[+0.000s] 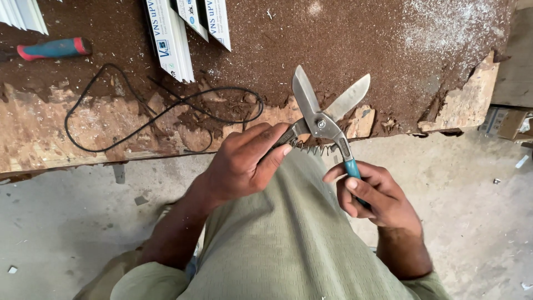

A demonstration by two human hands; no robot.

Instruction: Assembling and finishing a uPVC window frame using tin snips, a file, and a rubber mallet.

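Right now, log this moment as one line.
left hand: grips one snips handle | right hand: grips teal handle | snips: blades open, over bench edge | cable: on bench

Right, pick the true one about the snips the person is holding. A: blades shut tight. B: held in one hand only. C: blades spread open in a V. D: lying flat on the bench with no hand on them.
C: the snips show both blades spread in a V, with the left hand on one handle and the right hand on the teal one.
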